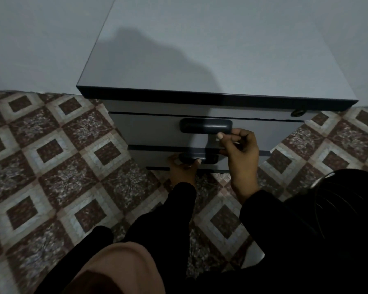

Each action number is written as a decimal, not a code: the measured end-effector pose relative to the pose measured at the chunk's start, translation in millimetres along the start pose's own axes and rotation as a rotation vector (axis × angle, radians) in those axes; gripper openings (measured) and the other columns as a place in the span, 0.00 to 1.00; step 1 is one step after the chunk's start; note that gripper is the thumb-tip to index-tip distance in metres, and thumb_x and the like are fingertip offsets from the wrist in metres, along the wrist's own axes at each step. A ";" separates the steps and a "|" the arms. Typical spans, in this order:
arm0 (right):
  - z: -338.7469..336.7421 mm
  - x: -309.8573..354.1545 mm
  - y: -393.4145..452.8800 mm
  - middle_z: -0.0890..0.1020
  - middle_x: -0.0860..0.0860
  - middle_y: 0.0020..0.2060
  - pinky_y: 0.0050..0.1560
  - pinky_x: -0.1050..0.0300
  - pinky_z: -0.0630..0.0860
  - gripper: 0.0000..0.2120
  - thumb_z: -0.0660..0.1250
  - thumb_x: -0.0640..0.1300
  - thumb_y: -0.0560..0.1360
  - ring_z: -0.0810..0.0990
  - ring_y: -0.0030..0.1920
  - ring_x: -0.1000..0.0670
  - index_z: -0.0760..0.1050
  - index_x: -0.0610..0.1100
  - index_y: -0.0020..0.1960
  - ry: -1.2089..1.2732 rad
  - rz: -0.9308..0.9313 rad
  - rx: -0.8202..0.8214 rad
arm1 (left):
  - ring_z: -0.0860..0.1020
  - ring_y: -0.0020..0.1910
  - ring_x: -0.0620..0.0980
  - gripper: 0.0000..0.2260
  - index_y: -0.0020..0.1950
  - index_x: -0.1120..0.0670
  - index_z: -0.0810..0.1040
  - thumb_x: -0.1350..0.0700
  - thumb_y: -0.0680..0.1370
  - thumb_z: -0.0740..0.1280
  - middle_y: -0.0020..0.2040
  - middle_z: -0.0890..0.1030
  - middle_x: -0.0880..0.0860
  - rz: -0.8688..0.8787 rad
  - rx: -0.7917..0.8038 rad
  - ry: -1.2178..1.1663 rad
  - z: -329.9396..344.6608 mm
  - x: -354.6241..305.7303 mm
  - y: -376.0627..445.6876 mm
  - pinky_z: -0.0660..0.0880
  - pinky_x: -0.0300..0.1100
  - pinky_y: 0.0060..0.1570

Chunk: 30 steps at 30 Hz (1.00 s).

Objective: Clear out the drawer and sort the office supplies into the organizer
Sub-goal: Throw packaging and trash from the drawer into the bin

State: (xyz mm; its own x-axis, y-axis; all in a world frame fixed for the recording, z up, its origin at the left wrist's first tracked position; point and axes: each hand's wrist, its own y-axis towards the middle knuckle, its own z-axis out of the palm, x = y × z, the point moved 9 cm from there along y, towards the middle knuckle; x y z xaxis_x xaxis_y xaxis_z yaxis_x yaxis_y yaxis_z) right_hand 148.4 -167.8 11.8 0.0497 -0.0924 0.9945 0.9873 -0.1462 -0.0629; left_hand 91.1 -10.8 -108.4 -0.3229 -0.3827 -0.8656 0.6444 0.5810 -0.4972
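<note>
My left hand (184, 166) curled on lower drawer handle (198, 158), my right hand (240, 148) loosely curled before middle drawer (153, 129), its grip I cannot tell, cabinet (210, 60) on tiled floor (51, 155)

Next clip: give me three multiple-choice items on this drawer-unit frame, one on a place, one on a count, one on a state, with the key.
1. Where is the left hand?
A. at the lower drawer handle
B. on the cabinet top
C. on the floor

2. How many drawer handles show?
A. one
B. two
C. four

3. How does the right hand look?
A. flat and spread
B. fingers curled, beside the upper drawer handle
C. out of view

Key: 1 A, its fingers curl at that handle. 2 B, one handle sits above the other. 3 B, the fingers are bent; whether they pinch anything cannot be told.
</note>
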 end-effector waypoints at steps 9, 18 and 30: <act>-1.0 2.6 1.6 0.77 0.45 0.41 0.51 0.52 0.76 0.12 0.72 0.36 0.70 0.77 0.44 0.49 0.71 0.46 0.45 -0.001 0.013 -0.009 | 0.74 0.44 0.54 0.22 0.53 0.56 0.62 0.72 0.69 0.71 0.49 0.75 0.61 -0.023 -0.030 -0.114 3.6 2.2 1.3 0.74 0.54 0.53; -2.0 5.5 6.7 0.75 0.47 0.40 0.47 0.62 0.76 0.13 0.73 0.32 0.67 0.74 0.42 0.51 0.72 0.45 0.43 0.028 0.025 -0.029 | 0.73 0.37 0.46 0.21 0.50 0.55 0.64 0.74 0.69 0.70 0.42 0.74 0.54 0.038 0.010 -0.177 2.0 2.8 6.3 0.76 0.30 0.33; -0.9 6.8 4.1 0.76 0.51 0.38 0.46 0.65 0.77 0.13 0.72 0.31 0.68 0.76 0.40 0.54 0.72 0.41 0.45 0.079 0.050 -0.065 | 0.72 0.35 0.46 0.20 0.48 0.51 0.67 0.72 0.70 0.70 0.38 0.73 0.52 0.001 -0.041 -0.189 -11.3 17.4 -18.6 0.75 0.40 0.47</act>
State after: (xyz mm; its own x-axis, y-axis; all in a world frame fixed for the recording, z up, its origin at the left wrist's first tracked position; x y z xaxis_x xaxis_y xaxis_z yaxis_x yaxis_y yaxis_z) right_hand 152.7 -170.0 18.2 0.0846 -0.1778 0.9804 0.9718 -0.2026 -0.1206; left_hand 65.8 -20.1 -114.9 -0.1841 -0.5078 -0.8416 0.6148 0.6086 -0.5017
